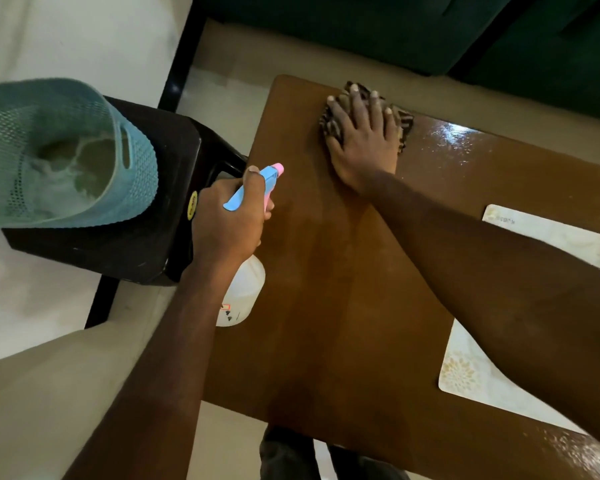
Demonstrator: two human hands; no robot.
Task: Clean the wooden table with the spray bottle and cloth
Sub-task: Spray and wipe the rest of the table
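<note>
Pressing the striped cloth [406, 126] flat near the wooden table's [326, 306] far corner, the right hand [362, 140] lies with fingers spread. The left hand [226, 220] grips the spray bottle [246, 289] at the table's left edge. Wiping well probably means firm, overlapping strokes into the wet sheen [458, 136] beside the cloth.

Black stool [153, 244] (blue basket [84, 116] atop), green sofa [326, 29]
</note>
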